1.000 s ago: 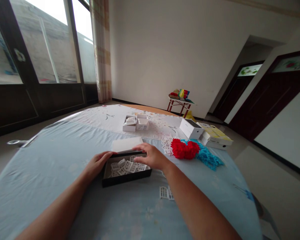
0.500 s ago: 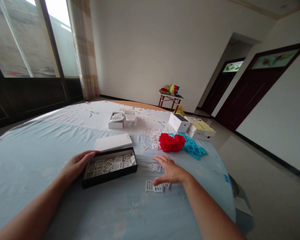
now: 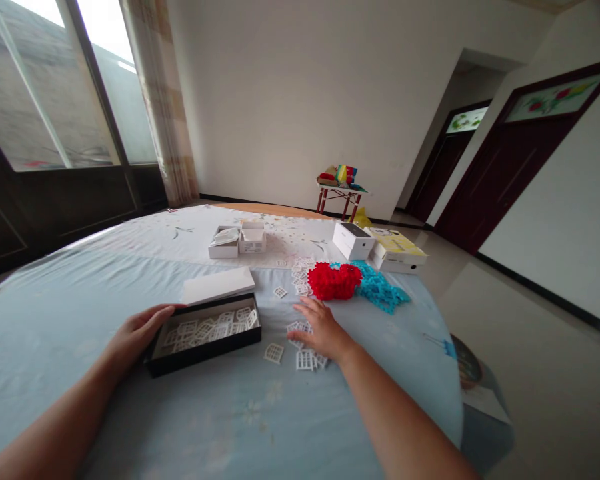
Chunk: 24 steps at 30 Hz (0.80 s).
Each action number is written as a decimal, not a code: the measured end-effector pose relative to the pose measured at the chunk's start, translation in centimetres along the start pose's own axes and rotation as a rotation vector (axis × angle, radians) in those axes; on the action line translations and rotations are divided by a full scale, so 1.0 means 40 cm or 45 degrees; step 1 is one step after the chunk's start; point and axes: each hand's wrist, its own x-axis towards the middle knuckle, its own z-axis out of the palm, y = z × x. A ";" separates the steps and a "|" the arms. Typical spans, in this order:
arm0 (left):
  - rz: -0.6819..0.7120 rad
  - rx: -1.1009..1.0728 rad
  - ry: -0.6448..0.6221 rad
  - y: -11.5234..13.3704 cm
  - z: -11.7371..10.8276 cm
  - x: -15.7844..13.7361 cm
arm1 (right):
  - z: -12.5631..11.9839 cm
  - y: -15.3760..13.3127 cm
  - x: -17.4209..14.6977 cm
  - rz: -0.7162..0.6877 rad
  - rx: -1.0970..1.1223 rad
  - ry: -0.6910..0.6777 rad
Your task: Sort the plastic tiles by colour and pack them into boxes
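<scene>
A shallow black box (image 3: pixel 205 351) lies aslant on the table, with several white lattice pieces (image 3: pixel 215 329), like small toy windows, inside. My left hand (image 3: pixel 136 333) grips its left end, fingers along the far rim. My right hand (image 3: pixel 324 331) is open to the right of the box, thumb and fingers apart, low over a few more white pieces that it partly hides. Nearer to me lie another piece (image 3: pixel 305 361) and, by itself, a single arched one (image 3: pixel 274 353). A lone piece (image 3: pixel 280 292) rests beyond the box's right end.
Behind the black box lies a white lid (image 3: pixel 220 285). Farther back stand two small open white boxes (image 3: pixel 224 249). To the right are a red heap (image 3: pixel 333 281), a blue heap (image 3: pixel 383 290) of plastic pieces, a white carton (image 3: pixel 353 241) and a yellow-topped box (image 3: pixel 397 250).
My right hand has shifted back and left over the white pieces. One arched piece now lies apart, nearer the box. My left hand stays at the box; the view has turned slightly.
</scene>
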 end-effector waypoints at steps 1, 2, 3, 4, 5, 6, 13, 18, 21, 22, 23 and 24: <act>-0.020 -0.036 0.005 0.003 0.001 -0.003 | -0.017 0.003 -0.002 0.025 0.019 0.054; -0.039 -0.069 0.009 0.007 0.003 -0.006 | -0.038 0.007 -0.006 0.076 0.033 0.075; -0.053 -0.094 0.015 0.011 0.003 -0.010 | -0.060 0.010 -0.012 0.147 0.039 0.058; -0.061 -0.107 0.026 0.014 0.004 -0.012 | -0.082 0.015 -0.020 0.226 0.033 0.006; -0.066 -0.108 0.040 0.017 0.005 -0.014 | -0.102 0.019 -0.028 0.299 0.021 -0.073; -0.066 -0.099 0.057 0.019 0.005 -0.016 | -0.118 0.024 -0.037 0.352 0.006 -0.162; -0.084 -0.071 0.131 0.031 0.012 -0.023 | -0.099 0.032 -0.046 0.331 0.006 -0.424; -0.063 -0.046 0.158 0.038 0.014 -0.028 | -0.057 0.035 -0.024 0.328 0.162 -0.282; -0.061 -0.006 0.138 0.023 0.008 -0.019 | -0.060 0.051 -0.020 0.386 0.173 -0.220; -0.055 0.020 0.132 0.015 0.005 -0.014 | -0.063 0.055 -0.020 0.406 0.155 -0.204; -0.045 0.049 0.132 0.008 0.002 -0.009 | -0.065 0.058 -0.019 0.426 0.125 -0.193; -0.031 0.073 0.131 0.001 0.000 -0.004 | -0.067 0.059 -0.018 0.441 0.089 -0.189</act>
